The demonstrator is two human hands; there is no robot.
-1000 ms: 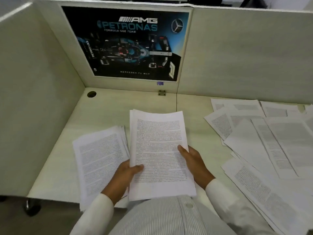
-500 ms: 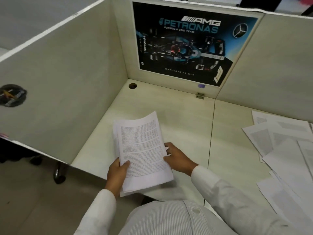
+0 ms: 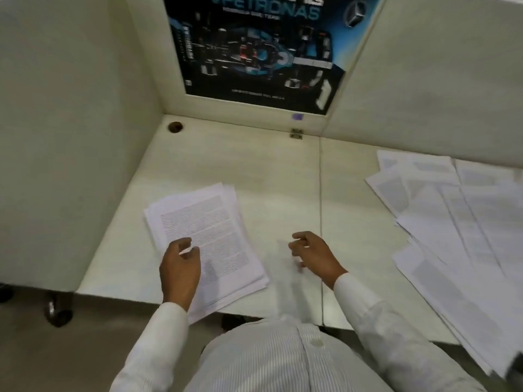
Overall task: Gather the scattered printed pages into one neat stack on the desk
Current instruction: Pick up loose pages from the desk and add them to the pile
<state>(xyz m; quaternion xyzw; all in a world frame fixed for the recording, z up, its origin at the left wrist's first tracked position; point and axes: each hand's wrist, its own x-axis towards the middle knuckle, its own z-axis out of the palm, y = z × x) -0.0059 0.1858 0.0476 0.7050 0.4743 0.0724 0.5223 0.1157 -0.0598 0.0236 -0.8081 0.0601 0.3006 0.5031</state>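
A stack of printed pages [image 3: 206, 236] lies flat on the pale desk [image 3: 268, 176], slightly fanned, its near corner past the desk's front edge. My left hand [image 3: 179, 267] hovers over the stack's near-left part with fingers loosely curled, holding nothing. My right hand [image 3: 312, 254] is to the right of the stack, above bare desk, fingers loosely curled and empty. Scattered printed pages [image 3: 458, 222] overlap in a wide spread on the right side of the desk.
Cubicle walls close the desk on the left and back; a dark racing poster [image 3: 254, 49] hangs on the back wall. A cable hole [image 3: 175, 127] sits in the far-left corner. A chair castor [image 3: 58, 312] shows on the floor at left.
The bundle I held in both hands now lies on the pile at left. Both hands have let go, and my right hand has drawn away to the right.
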